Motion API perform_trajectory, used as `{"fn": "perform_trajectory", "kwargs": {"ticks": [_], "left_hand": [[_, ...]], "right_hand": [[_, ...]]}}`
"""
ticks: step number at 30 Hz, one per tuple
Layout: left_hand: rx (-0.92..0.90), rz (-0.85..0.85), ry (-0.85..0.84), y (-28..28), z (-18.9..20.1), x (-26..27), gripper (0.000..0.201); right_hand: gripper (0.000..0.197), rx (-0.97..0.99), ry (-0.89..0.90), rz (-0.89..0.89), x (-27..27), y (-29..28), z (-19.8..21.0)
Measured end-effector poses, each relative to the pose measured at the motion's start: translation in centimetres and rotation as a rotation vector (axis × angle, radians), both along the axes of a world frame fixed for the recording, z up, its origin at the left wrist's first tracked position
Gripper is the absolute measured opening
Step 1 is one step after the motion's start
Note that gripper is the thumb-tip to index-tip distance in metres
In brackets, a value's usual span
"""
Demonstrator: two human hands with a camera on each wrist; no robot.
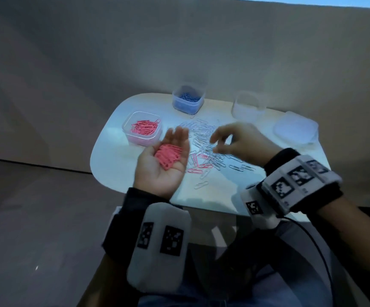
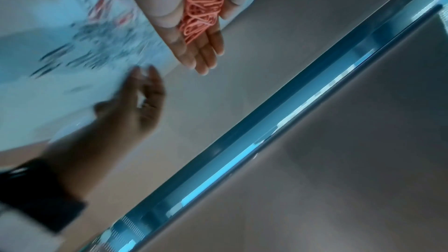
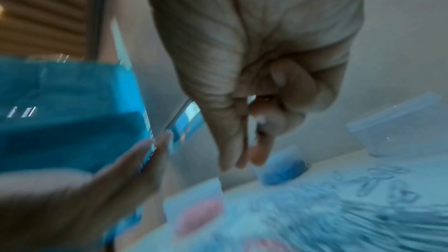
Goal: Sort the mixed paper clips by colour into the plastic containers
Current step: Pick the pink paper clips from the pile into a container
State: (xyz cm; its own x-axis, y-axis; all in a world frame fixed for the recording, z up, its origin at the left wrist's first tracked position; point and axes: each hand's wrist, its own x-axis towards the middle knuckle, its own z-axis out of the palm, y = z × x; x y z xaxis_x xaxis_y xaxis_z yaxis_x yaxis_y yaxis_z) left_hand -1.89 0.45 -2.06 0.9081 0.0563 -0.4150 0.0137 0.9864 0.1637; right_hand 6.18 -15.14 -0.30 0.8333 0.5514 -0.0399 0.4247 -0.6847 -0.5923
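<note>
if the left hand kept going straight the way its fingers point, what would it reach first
Probably the tub of pink clips: the left hand, palm up with pink clips on it, points up-table, slightly left of the loose pile. Its height above the tub is unclear.

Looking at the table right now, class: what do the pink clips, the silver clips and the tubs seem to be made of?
Pink clips: probably wire with a matte coloured coating; bent loops, no shine.
Silver clips: likely bare metal wire; pale and thin.
Tubs, such as the pink-filled tub: clear plastic; contents show through the walls.

Clips [image 1: 168, 156] in left hand [image 1: 162, 161], above table [image 1: 117, 165].
</note>
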Motion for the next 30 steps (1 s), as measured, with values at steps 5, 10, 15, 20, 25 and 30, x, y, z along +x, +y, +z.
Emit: {"fn": "perform_trajectory", "kwargs": {"ticks": [5, 10, 15, 20, 25, 30], "left_hand": [[0.005, 0.117, 0.057, 2.6, -0.8, -1.0, 0.017], [-0.004, 0.078, 0.093, 2.5, -1.4, -0.9, 0.033], [0.021, 0.036, 0.107, 1.8, -1.6, -0.7, 0.034], [0.062, -0.021, 0.097, 0.6, -2.0, -0.8, 0.04], [0.058, 0.003, 0.093, 1.1, -2.2, -0.9, 0.042], [0.075, -0.003, 0.084, 1.1, -1.9, -0.7, 0.04]], "right_hand": [[0.02, -0.476, -0.119, 0.208, -0.1, 1.7, -2.6], [0.007, -0.531, -0.112, 0.21, 0.5, 2.1, -2.7], [0.027, -0.429, -0.001, 0.18, 1.0, 1.5, -2.5], [0.008, -0.244, 0.075, 0.126, 1.4, 1.0, -1.1], [0.024, -0.543, -0.119, 0.043, 2.0, 0.6, -2.0], [0.027, -0.366, -0.003, 0.137, 1.5, 2.5, -2.3]]}}
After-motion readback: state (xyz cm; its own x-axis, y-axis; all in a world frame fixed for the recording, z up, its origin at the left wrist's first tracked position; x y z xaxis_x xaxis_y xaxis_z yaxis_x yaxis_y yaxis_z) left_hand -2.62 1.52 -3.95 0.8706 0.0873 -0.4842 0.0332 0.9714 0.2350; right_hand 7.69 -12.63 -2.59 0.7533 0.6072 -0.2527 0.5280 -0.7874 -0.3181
